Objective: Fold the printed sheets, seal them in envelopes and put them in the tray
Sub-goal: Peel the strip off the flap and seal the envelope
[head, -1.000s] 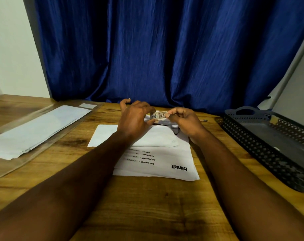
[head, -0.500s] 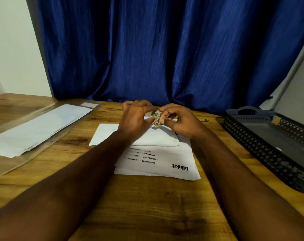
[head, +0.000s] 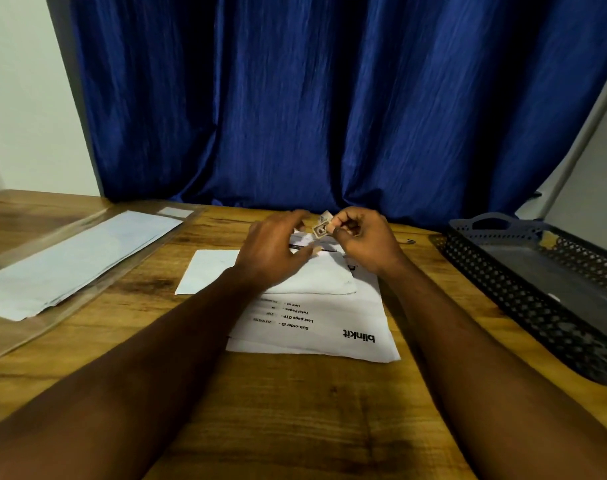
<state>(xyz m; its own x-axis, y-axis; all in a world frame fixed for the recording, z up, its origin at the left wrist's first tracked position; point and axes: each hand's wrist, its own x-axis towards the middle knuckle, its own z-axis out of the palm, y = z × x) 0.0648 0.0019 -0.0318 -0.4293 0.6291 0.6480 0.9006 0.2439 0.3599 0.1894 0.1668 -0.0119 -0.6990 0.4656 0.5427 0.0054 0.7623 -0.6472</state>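
Blue curtain (head: 330, 98) backed the wooden surface (head: 295, 410); the right hand (head: 368, 244) pinched what looked like a stamp (head: 321, 227), the left hand (head: 271, 254), blurred, hovered with relaxed fingers over the envelope (head: 330, 278).

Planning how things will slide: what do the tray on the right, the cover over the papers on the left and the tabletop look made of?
Tray: likely dark grey plastic, matt; perforated walls, moulded handle. Cover: probably clear glossy plastic; paper shows through, edges glint. Tabletop: wood or wood-look laminate; brown grain, slight sheen.
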